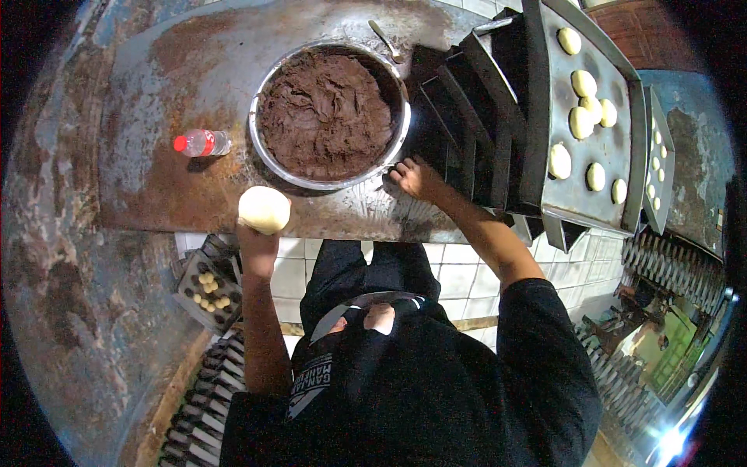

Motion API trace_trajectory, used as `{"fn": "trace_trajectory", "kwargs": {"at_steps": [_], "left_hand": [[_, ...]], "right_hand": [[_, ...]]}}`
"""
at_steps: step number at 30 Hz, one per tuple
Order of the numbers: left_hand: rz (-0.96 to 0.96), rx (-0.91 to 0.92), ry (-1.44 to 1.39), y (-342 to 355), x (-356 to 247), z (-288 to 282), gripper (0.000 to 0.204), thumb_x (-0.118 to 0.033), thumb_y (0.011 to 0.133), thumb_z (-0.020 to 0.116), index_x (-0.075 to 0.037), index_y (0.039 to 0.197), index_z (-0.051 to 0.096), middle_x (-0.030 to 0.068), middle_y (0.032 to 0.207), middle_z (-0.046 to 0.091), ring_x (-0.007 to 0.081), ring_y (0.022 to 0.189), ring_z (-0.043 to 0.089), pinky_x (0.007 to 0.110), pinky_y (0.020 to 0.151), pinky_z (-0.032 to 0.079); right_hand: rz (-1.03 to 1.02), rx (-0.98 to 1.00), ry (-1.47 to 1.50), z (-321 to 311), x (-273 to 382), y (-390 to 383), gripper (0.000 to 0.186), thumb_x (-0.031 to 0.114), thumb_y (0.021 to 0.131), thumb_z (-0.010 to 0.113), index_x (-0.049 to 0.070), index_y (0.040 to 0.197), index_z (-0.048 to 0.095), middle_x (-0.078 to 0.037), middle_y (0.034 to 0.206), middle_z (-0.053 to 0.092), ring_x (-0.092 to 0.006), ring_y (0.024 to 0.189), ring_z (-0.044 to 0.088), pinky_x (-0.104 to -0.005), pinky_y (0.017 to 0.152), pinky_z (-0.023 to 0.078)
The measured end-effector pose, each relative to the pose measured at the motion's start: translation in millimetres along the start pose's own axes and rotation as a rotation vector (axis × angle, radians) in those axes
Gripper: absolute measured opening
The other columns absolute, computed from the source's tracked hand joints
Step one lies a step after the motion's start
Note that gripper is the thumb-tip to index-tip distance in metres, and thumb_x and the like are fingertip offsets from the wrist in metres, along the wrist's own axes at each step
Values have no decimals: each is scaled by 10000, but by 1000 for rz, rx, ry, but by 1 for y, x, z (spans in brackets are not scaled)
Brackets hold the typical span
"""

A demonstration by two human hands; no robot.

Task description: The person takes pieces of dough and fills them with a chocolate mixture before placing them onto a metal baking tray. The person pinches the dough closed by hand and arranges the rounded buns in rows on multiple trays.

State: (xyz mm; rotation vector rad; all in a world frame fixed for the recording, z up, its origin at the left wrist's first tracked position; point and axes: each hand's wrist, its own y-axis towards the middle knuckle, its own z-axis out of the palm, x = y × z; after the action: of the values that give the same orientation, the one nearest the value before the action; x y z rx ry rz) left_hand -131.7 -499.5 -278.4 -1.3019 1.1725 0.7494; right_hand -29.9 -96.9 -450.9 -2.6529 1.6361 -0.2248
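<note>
My left hand [258,243] is at the near edge of the metal table. It grips a smooth pale dough ball [264,209], which covers most of the fingers. A wide metal bowl [262,159] of thick dark brown filling [327,117] stands just beyond my hands. Beside the bowl's near right rim, my right hand [419,180] rests low over the tabletop with its fingers curled in. Whether anything lies inside those fingers cannot be made out.
On the left stands a small plastic bottle [204,143] with a red cap. A spoon [385,40] lies behind the bowl. Stacked metal trays rise at the right, the top tray [576,183] bearing several dough balls. Another tray [194,292] of dough pieces sits lower left.
</note>
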Motion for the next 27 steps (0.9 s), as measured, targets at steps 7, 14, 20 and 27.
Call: {"fn": "trace_trajectory", "kwargs": {"at_steps": [7,14,20,27], "left_hand": [[47,-61,185,8,31,-21,231,-57,888,748,14,1107,731,98,1032,789,163,958,737,325,866,555],[171,17,368,22,27,-16,248,-83,869,757,14,1094,720,125,1021,787,205,942,752,352,839,566],[84,-101,192,13,35,-18,275,-115,872,798,9,1103,713,107,1016,780,198,932,746,347,840,561],[58,13,317,18,26,-21,301,-98,858,795,19,1121,708,119,1030,784,193,944,748,348,841,562]], "right_hand": [[341,188,741,-98,44,22,398,238,883,645,-17,1178,563,-305,980,680,-498,968,661,-528,900,544],[403,545,1138,-153,4,56,328,301,1082,588,-8,1172,654,-84,1016,739,-122,852,649,-338,778,542],[300,100,1296,-180,-10,70,316,307,1096,582,34,1199,704,-73,931,716,-163,844,644,-342,769,530],[496,-314,230,-151,-63,116,323,94,927,604,101,1232,712,-147,1051,732,-400,970,715,-502,825,593]]}}
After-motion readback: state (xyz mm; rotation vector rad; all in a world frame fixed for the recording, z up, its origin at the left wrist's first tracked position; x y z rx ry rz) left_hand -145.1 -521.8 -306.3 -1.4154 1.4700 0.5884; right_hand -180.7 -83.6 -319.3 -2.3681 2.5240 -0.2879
